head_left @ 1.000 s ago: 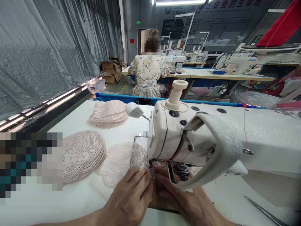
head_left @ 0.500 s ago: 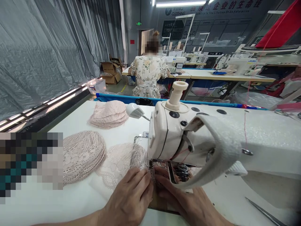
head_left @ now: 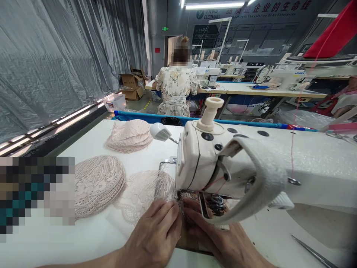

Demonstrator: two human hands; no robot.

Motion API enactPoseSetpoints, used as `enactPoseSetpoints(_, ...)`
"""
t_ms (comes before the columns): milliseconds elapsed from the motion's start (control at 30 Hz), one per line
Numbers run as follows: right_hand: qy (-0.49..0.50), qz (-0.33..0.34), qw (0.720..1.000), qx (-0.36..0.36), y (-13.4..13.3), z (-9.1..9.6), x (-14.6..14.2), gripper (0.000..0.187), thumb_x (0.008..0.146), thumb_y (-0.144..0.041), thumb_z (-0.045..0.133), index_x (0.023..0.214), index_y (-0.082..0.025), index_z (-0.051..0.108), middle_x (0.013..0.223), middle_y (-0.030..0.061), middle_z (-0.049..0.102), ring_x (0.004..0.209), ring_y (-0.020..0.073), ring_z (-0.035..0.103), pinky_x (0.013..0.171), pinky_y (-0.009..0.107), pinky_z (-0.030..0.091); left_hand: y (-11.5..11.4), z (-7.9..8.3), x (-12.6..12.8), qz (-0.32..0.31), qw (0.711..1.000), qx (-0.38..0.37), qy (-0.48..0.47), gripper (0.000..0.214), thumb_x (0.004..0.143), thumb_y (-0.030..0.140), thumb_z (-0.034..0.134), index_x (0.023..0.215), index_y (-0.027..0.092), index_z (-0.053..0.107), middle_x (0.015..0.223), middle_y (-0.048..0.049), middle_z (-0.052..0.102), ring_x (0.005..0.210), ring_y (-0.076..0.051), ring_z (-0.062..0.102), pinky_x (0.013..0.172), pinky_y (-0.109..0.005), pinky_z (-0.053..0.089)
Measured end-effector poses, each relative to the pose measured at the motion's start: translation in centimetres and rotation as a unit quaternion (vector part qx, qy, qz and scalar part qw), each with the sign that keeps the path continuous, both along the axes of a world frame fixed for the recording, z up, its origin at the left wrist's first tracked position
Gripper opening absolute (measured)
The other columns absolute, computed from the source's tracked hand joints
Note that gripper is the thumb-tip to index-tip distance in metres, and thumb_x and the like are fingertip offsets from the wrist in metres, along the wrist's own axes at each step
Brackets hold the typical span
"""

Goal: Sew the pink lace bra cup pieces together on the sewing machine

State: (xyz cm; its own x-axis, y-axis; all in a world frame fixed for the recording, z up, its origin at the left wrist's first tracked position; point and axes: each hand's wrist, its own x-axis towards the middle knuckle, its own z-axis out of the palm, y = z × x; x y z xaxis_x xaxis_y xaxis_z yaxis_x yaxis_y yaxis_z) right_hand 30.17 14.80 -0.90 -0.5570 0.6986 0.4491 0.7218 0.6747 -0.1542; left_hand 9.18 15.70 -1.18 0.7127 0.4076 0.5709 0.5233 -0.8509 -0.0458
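A thin cream lace piece (head_left: 136,190) lies at the left of the white sewing machine (head_left: 192,160), its right edge running in by the needle. My left hand (head_left: 157,229) has its fingers bunched together, pressing and gripping that lace edge just before the presser foot. Under the machine head, my right hand (head_left: 214,236) reaches in from the right, fingers on the lace next to the foot. The machine's arm and a curved white guard (head_left: 264,178) partly cover those fingers. Where needle meets cloth is hidden. Red thread (head_left: 292,152) runs down to the machine.
Left of the lace piece lies a stack of beige lace cups (head_left: 100,186), with a pink stack (head_left: 129,136) behind. Pointed metal tweezers or scissors (head_left: 312,251) rest at lower right. A co-worker (head_left: 177,87) sits ahead, back turned, at another table (head_left: 237,89) with sewing machines.
Both hands and the lace stay almost exactly where they were. Only the red thread at the right has swayed slightly.
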Motion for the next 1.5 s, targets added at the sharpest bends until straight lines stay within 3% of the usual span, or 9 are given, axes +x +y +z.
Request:
enactPoseSetpoints(300,0.004,0.001,1.000,0.000,0.11,0.03,-0.29,0.030,0.098,-0.027,0.040,0.109,-0.023,0.067,0.090,0.0082,0.073,0.077,0.0230,0.068,0.070,0.037,0.055,-0.04,-0.26,0.07,0.000,1.000,0.004,-0.009,0.018,0.085,0.005,0.051,0.094,0.005,0.067,0.096,-0.0138,0.067,0.091,-0.022,0.059,0.089,-0.038,0.046)
enactPoseSetpoints(567,-0.009,-0.005,1.000,-0.001,-0.04,-0.24,-0.03,0.025,0.094,-0.023,0.046,0.111,-0.023,0.065,0.108,0.0087,0.070,0.090,0.0242,0.067,0.072,0.037,0.055,-0.06,-0.24,-0.01,-0.003,1.000,0.003,-0.008,0.020,0.086,0.005,0.049,0.097,0.004,0.067,0.097,-0.0140,0.067,0.090,-0.021,0.059,0.088,-0.037,0.046)
enactPoseSetpoints(900,-0.026,0.000,1.000,-0.007,-0.05,-0.45,0.23,0.026,0.093,-0.022,0.048,0.114,-0.023,0.063,0.114,0.0088,0.068,0.097,0.0252,0.066,0.076,0.039,0.055,-0.01,-0.30,0.09,-0.003,1.000,0.004,-0.008,0.023,0.089,0.005,0.044,0.094,0.006,0.066,0.096,-0.0133,0.067,0.089,-0.020,0.059,0.087,-0.037,0.047)
enactPoseSetpoints(1100,-0.015,-0.003,1.000,0.024,-0.10,-0.24,-0.12,0.026,0.095,-0.019,0.043,0.109,-0.020,0.065,0.108,0.0110,0.070,0.084,0.0251,0.068,0.068,0.040,0.057,0.06,-0.48,0.16,-0.003,1.000,0.013,-0.016,0.020,0.088,0.005,0.048,0.095,0.006,0.066,0.096,-0.0131,0.067,0.089,-0.021,0.059,0.087,-0.036,0.047)
enactPoseSetpoints(1333,-0.043,-0.006,0.999,0.018,-0.01,-0.83,0.13,0.028,0.090,-0.016,0.050,0.114,-0.020,0.063,0.114,0.0104,0.068,0.096,0.0277,0.066,0.073,0.042,0.056,-0.05,-0.23,-0.03,-0.009,1.000,0.003,-0.010,0.022,0.089,0.004,0.044,0.097,0.006,0.065,0.098,-0.0131,0.067,0.096,-0.021,0.059,0.090,-0.037,0.047)
enactPoseSetpoints(1500,-0.022,-0.004,0.999,0.046,-0.01,-0.56,-0.15,0.027,0.093,-0.017,0.044,0.108,-0.019,0.066,0.104,0.0112,0.071,0.086,0.0269,0.068,0.067,0.041,0.057,-0.02,-0.38,0.04,-0.006,1.000,0.007,-0.016,0.021,0.090,0.005,0.044,0.096,0.007,0.065,0.098,-0.0122,0.067,0.092,-0.020,0.059,0.089,-0.036,0.047)
